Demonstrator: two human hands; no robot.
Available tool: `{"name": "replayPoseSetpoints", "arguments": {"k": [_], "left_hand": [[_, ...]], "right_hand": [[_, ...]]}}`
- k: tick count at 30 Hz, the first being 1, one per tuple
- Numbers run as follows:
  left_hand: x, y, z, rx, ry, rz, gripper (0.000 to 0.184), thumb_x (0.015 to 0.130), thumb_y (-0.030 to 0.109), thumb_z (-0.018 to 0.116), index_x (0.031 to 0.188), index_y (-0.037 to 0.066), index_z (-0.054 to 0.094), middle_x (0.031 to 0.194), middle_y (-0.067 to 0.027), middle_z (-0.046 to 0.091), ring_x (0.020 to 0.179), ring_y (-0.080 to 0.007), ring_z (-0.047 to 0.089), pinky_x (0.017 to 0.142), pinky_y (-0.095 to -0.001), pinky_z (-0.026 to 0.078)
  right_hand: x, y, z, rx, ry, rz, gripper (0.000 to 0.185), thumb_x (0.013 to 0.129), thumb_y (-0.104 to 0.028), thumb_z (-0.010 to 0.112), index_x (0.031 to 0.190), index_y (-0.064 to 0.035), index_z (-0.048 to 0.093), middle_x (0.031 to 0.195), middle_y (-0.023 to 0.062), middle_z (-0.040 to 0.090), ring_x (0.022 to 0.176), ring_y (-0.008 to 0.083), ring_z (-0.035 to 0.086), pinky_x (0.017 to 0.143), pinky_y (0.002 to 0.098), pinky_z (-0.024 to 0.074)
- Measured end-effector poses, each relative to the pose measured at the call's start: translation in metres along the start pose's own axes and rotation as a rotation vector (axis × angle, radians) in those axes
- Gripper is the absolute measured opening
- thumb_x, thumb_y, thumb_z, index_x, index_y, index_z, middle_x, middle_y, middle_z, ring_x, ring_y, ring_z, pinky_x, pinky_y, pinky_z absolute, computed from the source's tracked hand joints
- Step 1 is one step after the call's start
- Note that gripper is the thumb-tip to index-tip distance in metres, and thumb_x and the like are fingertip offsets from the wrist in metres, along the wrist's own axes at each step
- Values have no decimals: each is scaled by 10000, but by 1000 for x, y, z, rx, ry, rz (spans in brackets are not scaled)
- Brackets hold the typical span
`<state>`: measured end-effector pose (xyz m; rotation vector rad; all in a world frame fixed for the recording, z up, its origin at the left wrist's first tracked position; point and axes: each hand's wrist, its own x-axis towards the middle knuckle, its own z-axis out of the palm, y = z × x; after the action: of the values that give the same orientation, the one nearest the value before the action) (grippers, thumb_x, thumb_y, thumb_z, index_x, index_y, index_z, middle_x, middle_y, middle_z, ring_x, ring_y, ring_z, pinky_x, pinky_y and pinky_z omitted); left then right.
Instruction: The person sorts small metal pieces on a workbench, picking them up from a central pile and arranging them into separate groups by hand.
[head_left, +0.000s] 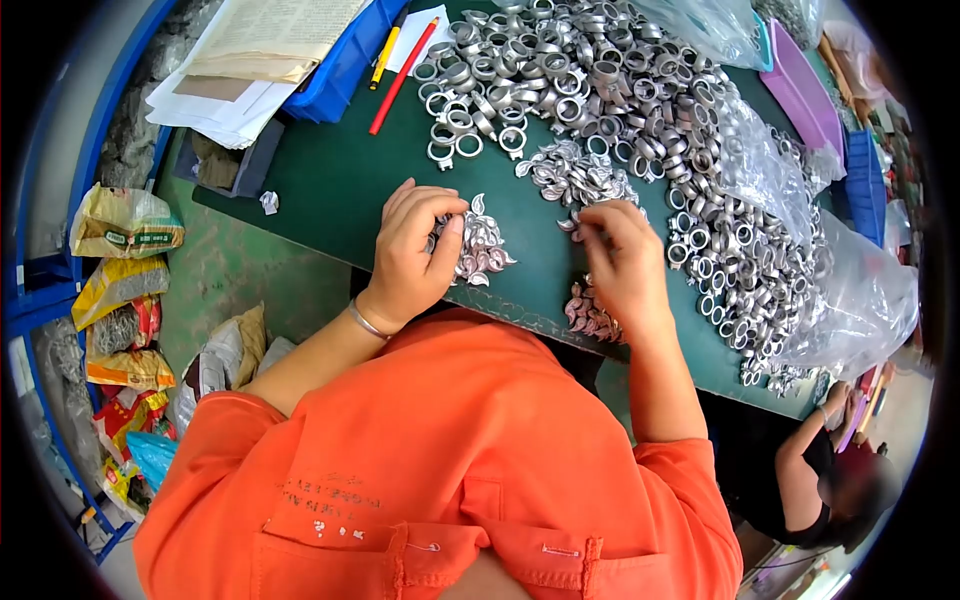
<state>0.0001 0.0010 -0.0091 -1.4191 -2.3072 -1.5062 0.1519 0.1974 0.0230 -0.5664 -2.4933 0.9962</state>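
Small silver leaf-shaped metal pieces (484, 245) lie in a pile on the green table. At the left edge of this pile is my left hand (412, 250), its thumb and fingers curled together; whatever is between them is hidden. My right hand (632, 262) is closed in a pinch, with a leaf-shaped metal piece (568, 225) at its fingertips. Just beyond it is a larger heap of silver leaf pieces (580, 172). Coppery-pink leaf pieces (590, 312) are grouped near the table's front edge, below my right hand.
Many metal rings (560, 75) spread across the back and right, partly under clear plastic bags (855, 300). A red pen (404, 75), a yellow marker (388, 50) and a blue bin (345, 65) are at the back left. Another person's arm (800, 465) shows at lower right.
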Motion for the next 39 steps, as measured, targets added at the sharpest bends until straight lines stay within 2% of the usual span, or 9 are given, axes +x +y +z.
{"name": "replayPoseSetpoints", "arguments": {"k": [10, 12, 13, 14, 16, 26, 33, 35, 39], "left_hand": [[-4, -2, -1, -33, 36, -2, 119, 906, 3, 595, 1020, 27, 623, 986, -95, 691, 1024, -274, 650, 1042, -495, 410], [-2, -2, -1, -33, 38, 10, 119, 906, 2, 594, 1019, 28, 622, 986, -96, 691, 1023, -274, 650, 1041, -495, 411], [-2, -1, -1, -30, 38, 12, 119, 906, 0, 593, 1019, 27, 621, 986, -97, 690, 1023, -274, 650, 1041, -495, 412], [-3, -1, -1, -29, 37, 13, 119, 906, -2, 592, 1018, 27, 620, 985, -97, 689, 1023, -273, 650, 1041, -496, 412], [-3, -1, -2, -26, 31, 18, 119, 906, -5, 591, 1017, 26, 620, 984, -97, 689, 1023, -272, 650, 1041, -495, 412], [-3, -1, -2, -18, 17, 20, 126, 904, -24, 585, 1014, 24, 624, 983, -84, 694, 1029, -267, 651, 1043, -481, 414], [-4, -2, -2, -29, 18, 20, 116, 907, -7, 594, 1015, 22, 624, 992, -91, 691, 1029, -264, 650, 1048, -481, 409], [-3, -2, -1, -27, 17, 31, 115, 907, -3, 596, 1015, 22, 624, 992, -92, 690, 1029, -264, 649, 1049, -481, 408], [-3, -2, -2, -34, 16, 17, 116, 906, -3, 596, 1015, 22, 625, 988, -91, 689, 1025, -266, 649, 1048, -482, 408]], "right_hand": [[9, -1, 5, -192, -66, 10, 140, 822, -14, 677, 960, -38, 685, 888, 147, 634, 833, 368, 631, 735, 441, 518], [9, -5, 0, -31, -18, 85, 182, 826, 12, 661, 994, -43, 706, 891, 153, 646, 818, 362, 640, 731, 402, 528], [7, 2, -5, 87, -42, 108, 206, 852, 20, 655, 1039, -38, 717, 893, 124, 679, 777, 268, 669, 707, 343, 533], [6, -1, -13, 381, -130, 374, 175, 880, 13, 660, 1045, -8, 715, 902, 83, 697, 773, 157, 661, 659, 284, 532], [4, 7, -25, 772, -184, 575, 148, 892, 20, 661, 1031, 30, 709, 915, 65, 689, 781, 109, 644, 621, 244, 531], [-11, 27, -40, 1276, -170, 623, 110, 859, 51, 673, 944, 5, 621, 871, 75, 658, 749, 132, 640, 570, 239, 515], [-11, 12, -52, 422, -494, 647, 50, 836, 44, 677, 881, 23, 666, 824, 87, 687, 708, 154, 666, 605, 283, 529], [-11, 12, -34, 38, -190, 115, 84, 829, 65, 674, 902, 24, 669, 858, 90, 673, 739, 177, 655, 628, 293, 513], [-6, 1, -4, -197, -60, -4, 112, 823, -47, 725, 924, -9, 697, 827, 137, 618, 770, 338, 626, 686, 391, 504]]}}
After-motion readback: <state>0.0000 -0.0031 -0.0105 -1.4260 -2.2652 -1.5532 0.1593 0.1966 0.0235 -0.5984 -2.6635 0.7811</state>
